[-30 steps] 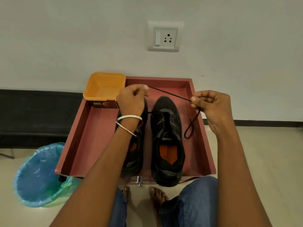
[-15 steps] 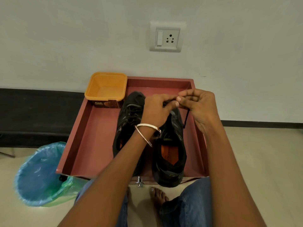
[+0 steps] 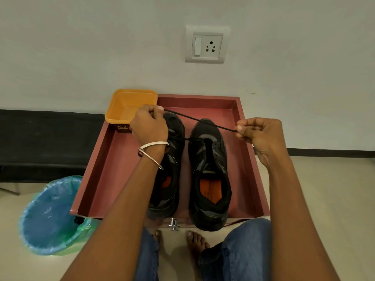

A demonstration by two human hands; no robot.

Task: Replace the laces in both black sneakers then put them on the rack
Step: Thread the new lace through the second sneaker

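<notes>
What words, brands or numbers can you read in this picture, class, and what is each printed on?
"Amul": on the dark label of the orange tub.
A smaller line under it: too blurred to read.
Print on the orange insole of the right-side sneaker: too small to read.
Wall socket: no lettering.

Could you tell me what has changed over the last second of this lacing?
Half a second ago both hands met above the right sneaker; now the left hand and right hand have drawn apart again, stretching the black lace taut between them. Both kept pinching it. The sneakers, red tray and orange tub stayed put.
</notes>
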